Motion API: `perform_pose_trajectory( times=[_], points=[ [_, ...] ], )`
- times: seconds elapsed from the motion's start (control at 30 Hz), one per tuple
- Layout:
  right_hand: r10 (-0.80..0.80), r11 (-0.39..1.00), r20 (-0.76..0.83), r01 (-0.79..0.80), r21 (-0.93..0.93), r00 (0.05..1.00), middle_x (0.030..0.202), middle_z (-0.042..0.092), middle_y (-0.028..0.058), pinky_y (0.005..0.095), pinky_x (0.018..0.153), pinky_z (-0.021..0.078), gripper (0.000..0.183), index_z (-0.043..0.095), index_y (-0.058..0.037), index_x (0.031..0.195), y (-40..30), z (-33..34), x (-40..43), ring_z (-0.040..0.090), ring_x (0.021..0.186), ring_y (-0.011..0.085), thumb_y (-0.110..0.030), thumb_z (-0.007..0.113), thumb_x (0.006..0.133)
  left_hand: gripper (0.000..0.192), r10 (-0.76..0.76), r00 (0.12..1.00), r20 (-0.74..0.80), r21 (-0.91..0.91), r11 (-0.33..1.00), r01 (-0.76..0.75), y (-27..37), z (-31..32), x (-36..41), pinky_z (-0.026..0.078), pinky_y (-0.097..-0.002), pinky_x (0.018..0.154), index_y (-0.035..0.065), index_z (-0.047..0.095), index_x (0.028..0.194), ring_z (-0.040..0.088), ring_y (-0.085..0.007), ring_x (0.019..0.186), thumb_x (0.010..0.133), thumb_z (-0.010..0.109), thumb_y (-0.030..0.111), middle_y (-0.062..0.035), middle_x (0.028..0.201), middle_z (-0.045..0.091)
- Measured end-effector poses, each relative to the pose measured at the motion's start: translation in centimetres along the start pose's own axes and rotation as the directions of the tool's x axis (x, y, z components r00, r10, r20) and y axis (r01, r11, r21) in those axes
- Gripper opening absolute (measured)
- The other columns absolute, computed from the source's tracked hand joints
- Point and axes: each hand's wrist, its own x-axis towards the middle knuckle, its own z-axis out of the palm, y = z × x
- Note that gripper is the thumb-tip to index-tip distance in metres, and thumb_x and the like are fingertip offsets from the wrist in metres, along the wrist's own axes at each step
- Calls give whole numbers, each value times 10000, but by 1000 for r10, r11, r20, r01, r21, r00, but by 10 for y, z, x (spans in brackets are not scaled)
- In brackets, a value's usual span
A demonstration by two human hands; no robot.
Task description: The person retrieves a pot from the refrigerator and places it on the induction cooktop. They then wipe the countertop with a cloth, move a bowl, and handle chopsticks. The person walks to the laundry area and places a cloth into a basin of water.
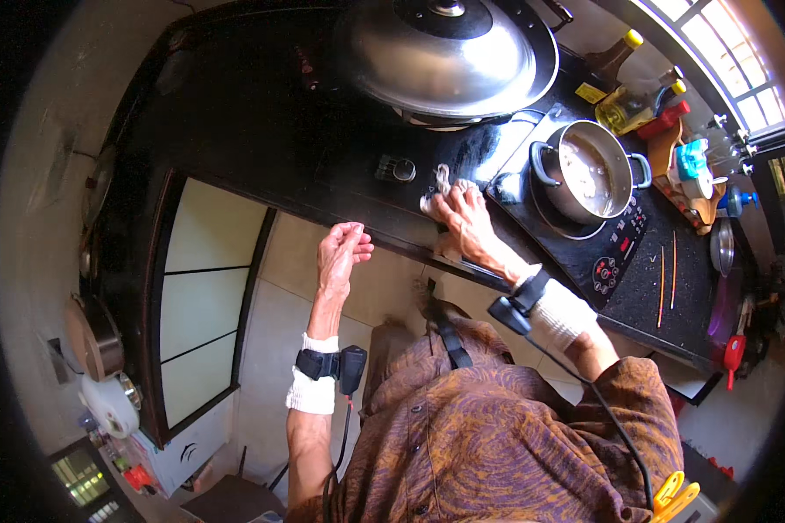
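My right hand (pixel 466 219) presses on a crumpled greyish cloth (pixel 441 176) near the front edge of the black countertop (pixel 268 144). Part of the cloth is hidden beneath the fingers. My left hand (pixel 340 252) hovers just in front of the counter edge, its fingers curled in and the thumb against them. Nothing shows in it. Behind the cloth, to the left, sits a small round metal knob (pixel 404 170). Right of my right hand, a two-handled steel pot (pixel 595 212) with liquid and pale pieces inside stands on an induction cooktop (pixel 523 199).
A large wok with a domed steel lid (pixel 445 72) stands at the back. Oil and sauce bottles (pixel 625 108) and a wooden rack (pixel 670 167) line the right rear. Two chopsticks (pixel 661 287) lie right of the cooktop. A frosted-panel cabinet door (pixel 206 294) is at left.
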Motion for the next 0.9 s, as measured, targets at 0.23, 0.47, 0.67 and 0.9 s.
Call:
perform_pose_trajectory(
  times=[0.23, 0.47, 0.67, 0.9],
  points=[
    [461, 871, -169, -481, -100, 871, 1093, 432, 261, 520, 798, 391, 673, 346, -18, 1226, 138, 21, 57, 444, 1001, 401, -310, 663, 708, 207, -50, 994, 94, 75, 996, 43, 15, -8, 28, 495, -234, 588, 44, 560, 968, 600, -119, 681, 878, 568, 231, -58, 809, 607],
    [589, 778, -100, -596, -200, 802, 1171, 356, 375, 579, 896, 298, 838, 294, 56, 1253, 57, 22, 61, 369, 1096, 506, -513, 613, 727, 196, -94, 979, 183, 92, 993, 78, 23, -46, 52, 496, -234, 587, 56, 566, 960, 601, -118, 673, 874, 577, 232, -48, 794, 607],
    [553, 813, 4, -539, -220, 833, 1174, 357, 394, 602, 922, 279, 947, 293, 60, 1277, 3, 18, 30, 338, 1125, 540, -570, 638, 659, 187, -137, 945, 298, 142, 985, 98, 45, -58, 66, 498, -235, 585, 61, 567, 942, 602, -117, 663, 869, 585, 232, -47, 784, 609],
    [540, 819, 109, -491, -298, 834, 1183, 352, 332, 586, 912, 287, 730, 355, -16, 1268, -42, -4, -9, 319, 1147, 478, -307, 683, 685, 203, -216, 913, 346, 211, 966, 149, 40, -79, 77, 501, -244, 593, 65, 557, 953, 601, -117, 680, 866, 584, 246, -45, 807, 604]
  ],
)
